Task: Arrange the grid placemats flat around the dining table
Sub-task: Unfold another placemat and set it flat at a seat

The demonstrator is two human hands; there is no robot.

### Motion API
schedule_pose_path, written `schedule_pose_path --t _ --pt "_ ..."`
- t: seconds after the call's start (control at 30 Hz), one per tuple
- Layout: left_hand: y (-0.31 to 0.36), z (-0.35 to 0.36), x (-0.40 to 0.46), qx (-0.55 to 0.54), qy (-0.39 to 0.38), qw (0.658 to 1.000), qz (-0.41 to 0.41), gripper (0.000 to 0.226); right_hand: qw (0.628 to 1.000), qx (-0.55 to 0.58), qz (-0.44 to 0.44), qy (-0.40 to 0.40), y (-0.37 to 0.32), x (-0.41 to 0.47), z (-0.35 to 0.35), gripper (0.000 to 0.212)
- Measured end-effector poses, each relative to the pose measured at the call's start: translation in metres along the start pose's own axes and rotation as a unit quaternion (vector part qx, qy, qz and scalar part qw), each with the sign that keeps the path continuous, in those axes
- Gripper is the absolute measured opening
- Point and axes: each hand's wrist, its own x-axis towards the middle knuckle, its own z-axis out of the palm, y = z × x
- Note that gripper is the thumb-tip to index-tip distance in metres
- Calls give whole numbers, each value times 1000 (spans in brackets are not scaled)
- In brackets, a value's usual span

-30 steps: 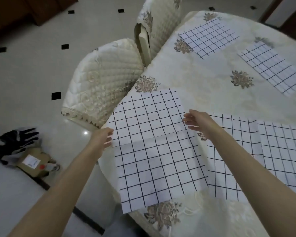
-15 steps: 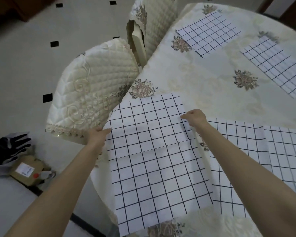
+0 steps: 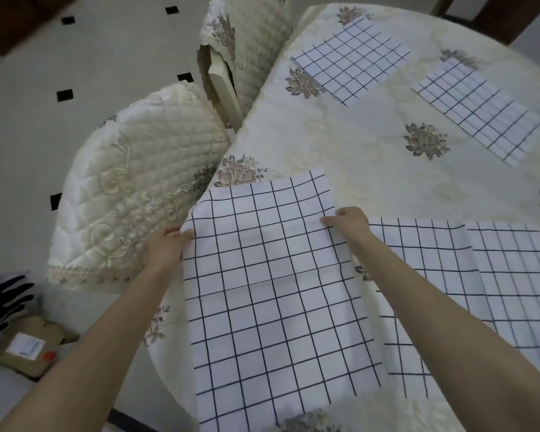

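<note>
While the nearest placemat (image 3: 278,294) lies at the near edge of the table (image 3: 371,145), overhanging it, the left hand (image 3: 166,247) pinches its left edge and the right hand (image 3: 349,222) pinches its right edge. Two placemats (image 3: 468,282) overlap right of it; two far placemats (image 3: 353,60) lie flat beyond, near a chair (image 3: 131,188).

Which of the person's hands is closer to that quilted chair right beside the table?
The left. The left hand holds the placemat's left edge, right next to the quilted chair. The right hand holds the mat's opposite edge, over the table, farther from the chair.
</note>
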Motion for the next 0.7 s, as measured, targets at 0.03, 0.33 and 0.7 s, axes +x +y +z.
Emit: schedule_pose_path --t 0.03,0.33,0.7 --pt "5 6 3 -4 -10 1000 7 28 1000 11 -11 3 3 1 -7 56" --pt "54 85 25 60 -83 991 89 25 995 51 17 81 34 22 -60 49" --pt "56 94 52 84 -115 989 39 12 981 152 94 79 50 20 -69 32"
